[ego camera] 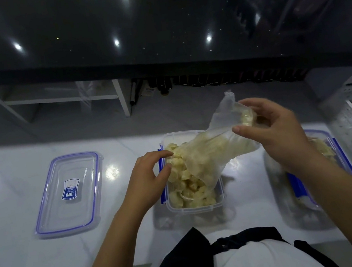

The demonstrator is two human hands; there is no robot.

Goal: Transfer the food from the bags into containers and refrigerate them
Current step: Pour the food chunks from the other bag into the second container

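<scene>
We are pinching the closed end of the clear plastic bag [212, 148] between thumb and curled fingers of our right hand [274, 130], holding it tilted up to the right so its mouth is hanging over the open container [196, 206] in the middle. Our left hand [149, 176] is hovering at the bag's mouth with fingers loosely curled, its fingertips touching the pale yellow food pieces [185, 183] that are filling the container. A second container [320, 160], also holding yellow pieces, is sitting to the right, partly hidden by our arm. A blue-rimmed lid [67, 195] is lying well apart on the left. Everything is resting on a glossy white counter [15, 219], with a dark raised countertop [113, 25] standing beyond it.
</scene>
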